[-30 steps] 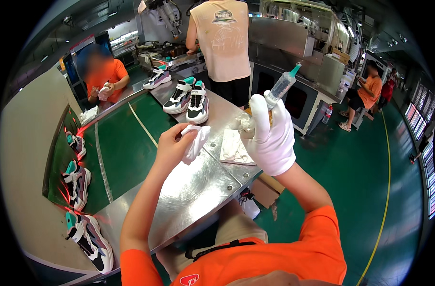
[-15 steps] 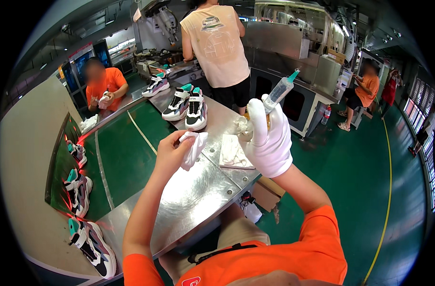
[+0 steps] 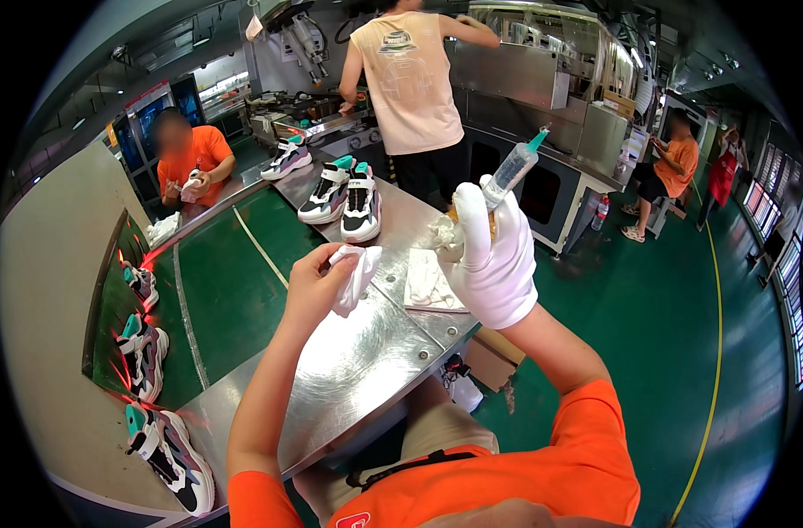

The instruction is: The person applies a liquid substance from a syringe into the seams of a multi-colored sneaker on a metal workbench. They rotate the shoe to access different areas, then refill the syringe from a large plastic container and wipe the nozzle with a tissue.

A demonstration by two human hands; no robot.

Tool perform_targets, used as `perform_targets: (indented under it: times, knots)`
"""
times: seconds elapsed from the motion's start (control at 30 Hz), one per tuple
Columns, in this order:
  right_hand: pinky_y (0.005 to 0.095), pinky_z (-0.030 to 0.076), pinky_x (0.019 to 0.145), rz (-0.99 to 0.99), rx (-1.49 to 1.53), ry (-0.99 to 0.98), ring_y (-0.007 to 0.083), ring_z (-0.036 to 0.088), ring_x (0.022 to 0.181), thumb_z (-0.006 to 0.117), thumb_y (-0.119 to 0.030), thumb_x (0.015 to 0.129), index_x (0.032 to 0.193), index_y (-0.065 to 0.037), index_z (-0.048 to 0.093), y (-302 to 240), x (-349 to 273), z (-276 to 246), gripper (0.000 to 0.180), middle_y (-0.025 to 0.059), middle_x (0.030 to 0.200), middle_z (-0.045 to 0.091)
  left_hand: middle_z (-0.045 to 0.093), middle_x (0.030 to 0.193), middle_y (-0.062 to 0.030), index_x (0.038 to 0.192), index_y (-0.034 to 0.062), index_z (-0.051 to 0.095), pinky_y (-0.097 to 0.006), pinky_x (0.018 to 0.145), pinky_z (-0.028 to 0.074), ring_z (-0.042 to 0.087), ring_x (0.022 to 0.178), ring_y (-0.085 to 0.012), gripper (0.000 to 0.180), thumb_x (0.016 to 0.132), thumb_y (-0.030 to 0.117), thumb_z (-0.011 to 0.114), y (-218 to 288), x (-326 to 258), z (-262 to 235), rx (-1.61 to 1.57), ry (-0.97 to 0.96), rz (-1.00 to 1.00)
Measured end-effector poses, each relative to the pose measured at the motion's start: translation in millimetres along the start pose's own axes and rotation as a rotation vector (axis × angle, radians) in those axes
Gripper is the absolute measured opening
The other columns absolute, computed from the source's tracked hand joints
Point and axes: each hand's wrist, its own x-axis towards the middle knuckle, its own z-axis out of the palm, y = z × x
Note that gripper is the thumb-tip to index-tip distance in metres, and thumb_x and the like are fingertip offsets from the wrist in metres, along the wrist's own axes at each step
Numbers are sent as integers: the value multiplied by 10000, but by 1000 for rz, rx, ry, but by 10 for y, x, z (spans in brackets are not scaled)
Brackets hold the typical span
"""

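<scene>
My bare left hand (image 3: 317,280) pinches a folded white cloth (image 3: 357,277) above the metal table. My right hand (image 3: 498,264), in a white glove, is closed round a clear syringe-like bottle (image 3: 511,174) with a tapered teal tip pointing up and away. A crumpled off-white wad (image 3: 445,234) shows at the gloved fingers, beside something yellowish that is mostly hidden. Just beyond my left hand stand a black-and-white sneaker (image 3: 362,207) with teal lining and a matching sneaker (image 3: 328,194), side by side on the table. Neither hand touches them.
A folded white cloth (image 3: 428,280) lies on the metal table (image 3: 357,361). Several sneakers stand along the green belt (image 3: 230,290) at the left, under red light. Another sneaker (image 3: 287,158) is farther back. Co-workers sit at far left and right; one person (image 3: 410,88) stands ahead.
The standing person ahead has shifted right and raised an arm toward the machine. My hands stay almost in place, still holding the cloth and the bottle.
</scene>
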Motion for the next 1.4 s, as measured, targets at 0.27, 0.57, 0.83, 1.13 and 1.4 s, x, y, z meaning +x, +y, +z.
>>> perform_targets:
  times: [0.27,0.57,0.83,1.13,1.4]
  knots:
    - [433,481,737,9,1,-12,392,547,908,714,48,506,1285,-40,404,-12,-16,13,843,225,1136,459,673,867,-65,1063,-20,644,-235,638,487,622,736,-95,279,857,168,658,0,-16,-2,-13,-5,-11]
    - [428,480,762,30,10,-44,387,547,921,715,42,510,1279,-47,421,-22,-1,-17,828,222,1163,460,668,867,-62,1064,-27,638,-235,646,485,619,741,-94,278,861,163,647,32,-25,0,-6,-8,-12]
    - [419,479,753,24,-9,-59,374,546,903,708,42,506,1273,-46,433,-3,-3,-3,820,216,1155,471,667,875,-60,1067,-28,638,-231,654,481,613,751,-91,277,863,158,643,53,-27,12,-21,-9,-21]
    - [399,447,700,-43,-40,-73,311,548,892,669,-57,691,1364,-86,384,53,-51,48,732,202,1178,483,664,864,-54,1060,-24,641,-227,644,472,603,741,-83,269,862,157,650,21,-31,3,-28,-4,-8]
    - [398,438,669,-70,-14,-112,301,548,852,681,-78,696,1367,-71,371,33,-38,27,738,190,1135,495,662,849,-53,1046,-22,643,-229,639,472,602,732,-84,256,861,156,646,12,-41,-10,-4,2,-15]
